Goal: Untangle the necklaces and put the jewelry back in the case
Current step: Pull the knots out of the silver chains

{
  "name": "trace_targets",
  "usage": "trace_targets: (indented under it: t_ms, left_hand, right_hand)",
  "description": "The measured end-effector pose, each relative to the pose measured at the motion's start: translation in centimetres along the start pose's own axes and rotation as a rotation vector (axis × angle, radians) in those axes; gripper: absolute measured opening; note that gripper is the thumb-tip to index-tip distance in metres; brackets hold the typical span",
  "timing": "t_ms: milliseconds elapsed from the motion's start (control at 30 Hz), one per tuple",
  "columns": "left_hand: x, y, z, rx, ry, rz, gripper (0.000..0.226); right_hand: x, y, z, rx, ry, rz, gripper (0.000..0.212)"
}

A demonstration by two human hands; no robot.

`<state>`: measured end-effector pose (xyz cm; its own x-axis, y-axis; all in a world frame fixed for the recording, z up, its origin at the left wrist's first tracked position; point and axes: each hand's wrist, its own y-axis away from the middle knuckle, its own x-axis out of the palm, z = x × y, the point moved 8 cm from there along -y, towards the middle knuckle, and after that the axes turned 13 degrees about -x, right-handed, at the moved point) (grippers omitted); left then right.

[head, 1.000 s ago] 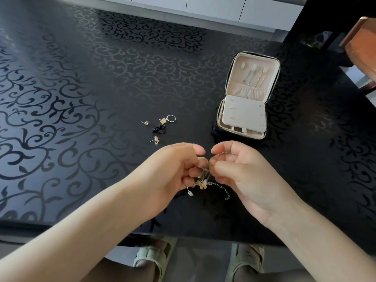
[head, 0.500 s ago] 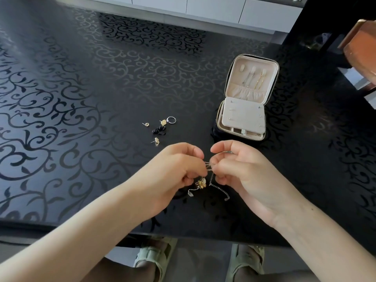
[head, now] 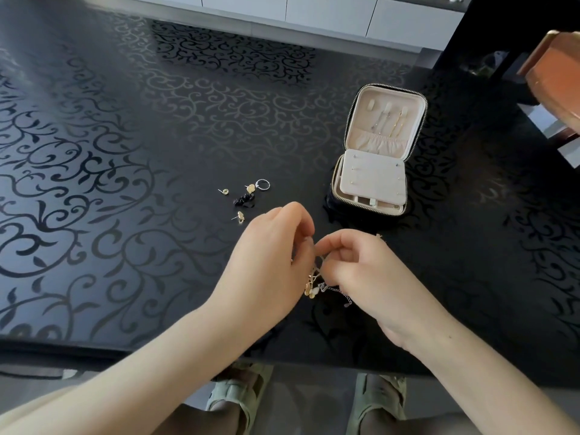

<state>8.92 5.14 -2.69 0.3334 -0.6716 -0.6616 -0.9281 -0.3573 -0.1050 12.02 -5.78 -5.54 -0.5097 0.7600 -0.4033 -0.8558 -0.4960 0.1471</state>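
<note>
Worktop (head: pixel 125 152): glossy black, matte scroll-and-leaf pattern all over, near edge cut across at 6 o'clock.

Left hand (head: pixel 270 255) and right hand (head: pixel 361 271) meet fingertip to fingertip just above the worktop, fingers curled, both pinching the tangle of fine gold and silver necklace chains (head: pixel 317 271). The exact grip points are hidden behind the knuckles. Below the fingertips hang a flat gold clover-shaped pendant (head: pixel 312 290) and a silver link extender chain (head: pixel 340 291), trailing toward 4 o'clock. Number of chains in the knot: cannot tell.

Black zip-around jewelry case with cream velvety lining (head: pixel 414 127) stands open at 1 o'clock from the hands, lid upright. In the lid, 2 thin chains hang from tabs above a gathered pocket. A flat cream panel with tiny studs covers the base; the compartments under it are mostly hidden.

At 11 o'clock from the hands, loose on the worktop: small gold stud (head: pixel 224 191), gold clover earring (head: pixel 250 188), silver ring (head: pixel 263 184), lumpy black piece (head: pixel 243 200) (kind unclear), second gold clover earring (head: pixel 240 217).
</note>
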Motion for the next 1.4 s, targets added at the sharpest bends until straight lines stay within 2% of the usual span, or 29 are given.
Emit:
trace_targets:
  t_ms: [100, 233, 333, 500, 567, 633, 733, 833, 933, 1033, 1167, 1267, 1333, 1400]
  left_hand:
    - [0.1, 0.2, -0.2, 0.026, -0.040, 0.019, 0.009]
    - [1.0, 0.0, 1.5, -0.273, 0.275, 0.198, 0.013]
    - [1.5, -0.2, 2.6, -0.488, 0.583, 0.282, 0.011]
    - [0.4, -0.5, 2.4, -0.414, 0.442, 0.209, 0.025]
    - [0.2, -0.4, 2.2, -0.392, 0.390, 0.193, 0.030]
    - [0.0, -0.5, 2.3, -0.392, 0.376, 0.184, 0.032]
    - [-0.1, -0.8, 3.0, -0.450, 0.463, 0.198, 0.030]
    - [-0.2, -1.1, 3.6, -0.497, 0.543, 0.209, 0.028]
    - [-0.4, -1.2, 3.8, -0.488, 0.519, 0.196, 0.027]
    - [-0.4, -1.3, 4.0, -0.488, 0.507, 0.180, 0.020]
    - [-0.2, -1.4, 4.1, -0.514, 0.546, 0.193, 0.015]
    - [-0.3, -1.4, 3.8, -0.507, 0.562, 0.194, 0.017]
    - [-0.4, -1.4, 3.5, -0.492, 0.563, 0.191, 0.017]
    - [-0.4, -1.5, 3.1, -0.475, 0.566, 0.211, 0.017]
  right_hand:
    - [-0.7, -0.1, 0.3, -0.049, 0.208, -0.026, 0.011]
    - [-0.9, 0.0, 0.5, -0.080, 0.257, -0.036, 0.012]
    - [-1.0, 0.0, -0.4, 0.013, 0.054, -0.012, 0.017]
    - [-1.3, 0.0, -0.6, 0.071, -0.422, -0.047, 0.020]
    - [-1.6, 0.1, -0.6, 0.053, -0.412, -0.038, 0.021]
    - [-1.8, 0.2, -0.5, 0.013, -0.296, -0.007, 0.019]
    - [-2.1, 0.2, -0.2, -0.028, -0.222, 0.010, 0.020]
    - [-2.7, 0.2, 0.2, -0.081, -0.307, -0.024, 0.024]
    - [-2.7, 0.2, 1.3, -0.157, -0.497, -0.014, 0.017]
    - [-2.5, 0.5, 2.1, -0.200, -0.609, 0.027, 0.023]
    - [-2.6, 0.6, 1.7, -0.160, -0.495, -0.001, 0.026]
    - [-2.9, 0.5, 1.0, -0.134, -0.174, -0.047, 0.037]
    - [-2.5, 0.6, 1.2, -0.149, -0.039, -0.025, 0.022]
    - [-1.7, 0.8, 1.1, -0.139, -0.048, 0.034, 0.028]
